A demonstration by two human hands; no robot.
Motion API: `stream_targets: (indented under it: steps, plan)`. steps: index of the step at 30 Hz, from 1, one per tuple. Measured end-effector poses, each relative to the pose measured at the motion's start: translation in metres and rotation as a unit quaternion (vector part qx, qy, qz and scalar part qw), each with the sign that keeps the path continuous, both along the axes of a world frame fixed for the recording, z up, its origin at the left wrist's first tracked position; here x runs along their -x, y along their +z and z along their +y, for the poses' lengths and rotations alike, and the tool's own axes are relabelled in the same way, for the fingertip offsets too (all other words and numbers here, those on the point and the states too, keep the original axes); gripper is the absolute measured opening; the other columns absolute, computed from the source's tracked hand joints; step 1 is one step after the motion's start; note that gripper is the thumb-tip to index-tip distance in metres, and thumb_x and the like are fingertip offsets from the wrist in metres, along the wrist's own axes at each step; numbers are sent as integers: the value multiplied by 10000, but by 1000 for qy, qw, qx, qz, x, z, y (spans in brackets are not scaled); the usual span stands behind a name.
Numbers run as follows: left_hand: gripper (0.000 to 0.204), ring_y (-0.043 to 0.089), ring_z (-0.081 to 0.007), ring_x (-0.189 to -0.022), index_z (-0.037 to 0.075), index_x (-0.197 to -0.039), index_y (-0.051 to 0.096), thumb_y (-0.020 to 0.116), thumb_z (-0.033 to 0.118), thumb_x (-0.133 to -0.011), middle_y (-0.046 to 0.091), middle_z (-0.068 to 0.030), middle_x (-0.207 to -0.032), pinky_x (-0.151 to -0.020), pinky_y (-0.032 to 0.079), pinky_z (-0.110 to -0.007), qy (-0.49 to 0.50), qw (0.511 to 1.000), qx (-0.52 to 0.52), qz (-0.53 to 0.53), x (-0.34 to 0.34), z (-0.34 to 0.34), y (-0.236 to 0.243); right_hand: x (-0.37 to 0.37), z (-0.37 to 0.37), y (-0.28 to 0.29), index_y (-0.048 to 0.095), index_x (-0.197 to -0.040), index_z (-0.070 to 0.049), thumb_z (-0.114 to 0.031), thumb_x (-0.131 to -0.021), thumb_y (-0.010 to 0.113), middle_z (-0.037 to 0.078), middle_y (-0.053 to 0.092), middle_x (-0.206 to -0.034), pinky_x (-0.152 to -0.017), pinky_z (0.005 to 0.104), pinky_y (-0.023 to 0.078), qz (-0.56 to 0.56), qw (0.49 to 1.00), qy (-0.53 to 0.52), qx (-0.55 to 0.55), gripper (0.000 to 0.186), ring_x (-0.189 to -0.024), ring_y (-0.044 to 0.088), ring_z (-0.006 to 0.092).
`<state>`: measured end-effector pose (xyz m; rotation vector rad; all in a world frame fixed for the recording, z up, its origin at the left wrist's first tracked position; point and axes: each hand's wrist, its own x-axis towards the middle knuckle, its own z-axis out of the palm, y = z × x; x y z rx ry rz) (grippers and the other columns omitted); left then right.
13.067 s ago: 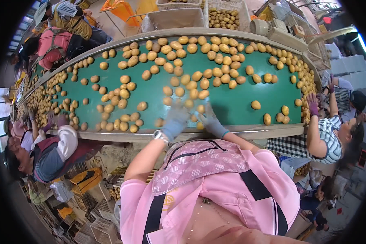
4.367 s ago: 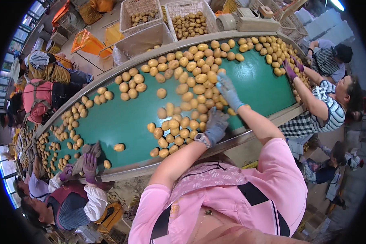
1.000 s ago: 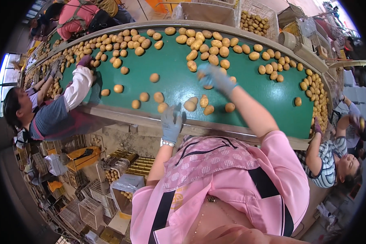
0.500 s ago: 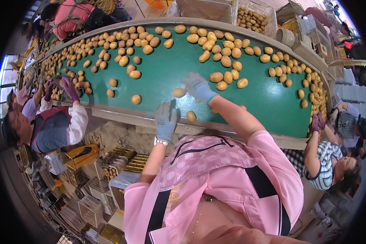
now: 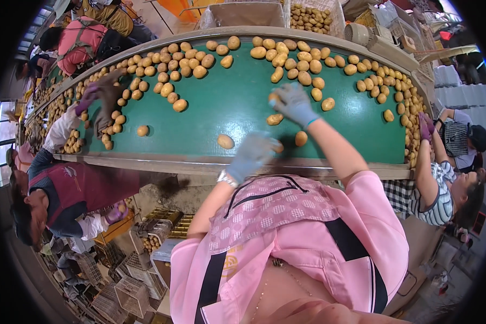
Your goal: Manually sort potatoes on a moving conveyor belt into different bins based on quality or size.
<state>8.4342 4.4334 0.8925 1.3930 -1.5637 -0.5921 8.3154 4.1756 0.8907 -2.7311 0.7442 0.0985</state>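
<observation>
A green conveyor belt (image 5: 221,110) carries many loose yellow-brown potatoes (image 5: 225,141).

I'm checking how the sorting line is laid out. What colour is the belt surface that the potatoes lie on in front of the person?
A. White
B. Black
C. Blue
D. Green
D. The belt under the potatoes is green, and both the gloved left hand and right hand reach out over that green surface.
</observation>
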Motion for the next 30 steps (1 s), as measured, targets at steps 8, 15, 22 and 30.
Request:
stream_targets:
  steps: [8, 15, 22, 30]
  plan:
    - [124, 635, -323, -1097, 158, -895, 732, 706, 127, -778, 707, -82, -1045, -961, 487, -475, -32, 998, -42, -46, -19, 18, -39, -99, 111, -26, 688, -1223, -132, -171, -888, 624, 158, 689, -1199, -940, 489, 557, 152, 974, 159, -50, 343, -1131, 669, 382]
    - [242, 584, -371, -1288, 119, -1030, 764, 650, 33, -835, 700, -126, -1274, -1135, 424, -535, 312, 915, -190, -172, -159, 152, -60, -107, -47, 34, 743, -1131, -119, -266, -933, 608, 169, 767, -1007, -838, 480, 597, 11, 973, -225, 45, 281, -921, 739, 380]
    - [263, 528, -381, -1398, 68, -1174, 730, 648, 53, -925, 653, -153, -1392, -1202, 370, -581, 461, 842, -230, -158, -182, 193, -65, -102, -96, 44, 630, -1246, -57, -263, -927, 678, 167, 731, -1042, -684, 415, 611, 326, 889, -227, -229, 383, -807, 715, 265]
    - [280, 539, -371, -1366, 132, -1218, 734, 661, 144, -948, 662, -108, -1366, -1145, 399, -555, 357, 920, -149, -63, -173, 150, -19, -138, 74, 57, 260, -1685, -147, -296, -906, 684, 299, 484, -1512, -1104, 481, 513, 295, 935, -148, -129, 899, -1302, 613, 445]
